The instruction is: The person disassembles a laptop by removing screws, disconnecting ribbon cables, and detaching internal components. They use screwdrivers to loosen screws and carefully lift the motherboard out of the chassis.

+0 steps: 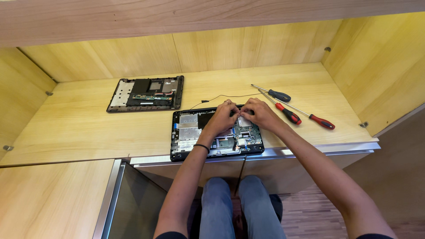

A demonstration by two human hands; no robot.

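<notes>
An opened laptop base (190,132), black-framed with its green circuit board and silver plates exposed, lies flat at the worktop's (88,124) front edge, near the middle, slightly overhanging it.

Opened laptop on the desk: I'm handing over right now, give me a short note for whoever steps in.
Left hand and right hand: both over the upper middle of the opened laptop, fingers pinching together at something small there; what they pinch is hidden.
Laptop: bottom cover off, board exposed, at the desk's front edge.
Removed cover: lying inside-up, back left.
Three screwdrivers: right of the laptop, untouched.
A thin black cable trails behind the laptop.
Done: case opened. Left: the part under the fingers still sits in the laptop.
</notes>
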